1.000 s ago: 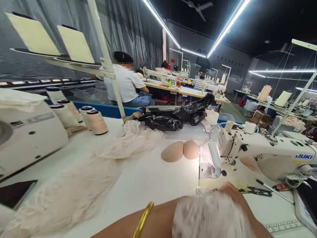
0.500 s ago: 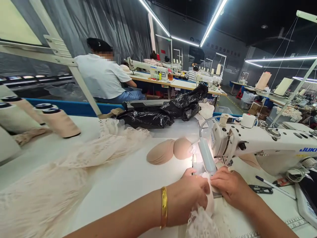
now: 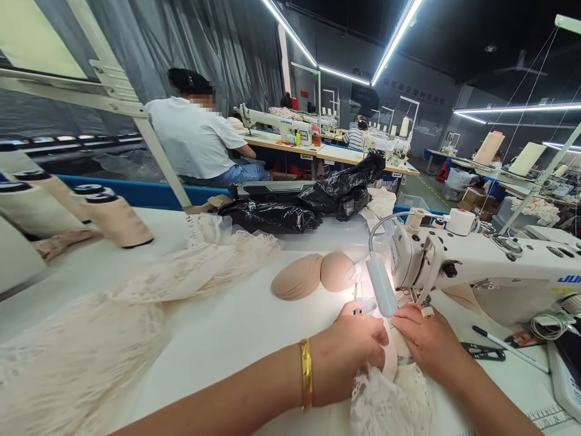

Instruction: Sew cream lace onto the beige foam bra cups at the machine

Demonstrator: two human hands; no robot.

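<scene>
A beige bra cup (image 3: 389, 351) with cream lace (image 3: 385, 402) hanging from it lies at the front of the sewing machine (image 3: 481, 260). My left hand (image 3: 351, 354), wearing a gold bangle, is closed on the cup's left side, its fingers curled. A small dark-ended thing (image 3: 357, 312) shows by the left thumb; I cannot make out what it is. My right hand (image 3: 424, 342) has its fingers pressed together on the cloth at the cup's right edge, just below the needle area. A grey lamp (image 3: 381, 284) on a bendy neck lights the spot and partly hides the needle.
Stacked beige cups (image 3: 297, 277) lie behind my left hand. Lace fabric (image 3: 136, 303) spreads over the left of the table, near thread cones (image 3: 118, 221). Black plastic bags (image 3: 272, 215) lie at the back. A pen (image 3: 511, 349) and black clip-like tool (image 3: 483, 351) lie right. A co-worker (image 3: 195, 133) sits beyond.
The view has shifted slightly. Both hands remain at the machine, with the left fingers still on the cup. More cream lace shows below the cup, between my forearms.
</scene>
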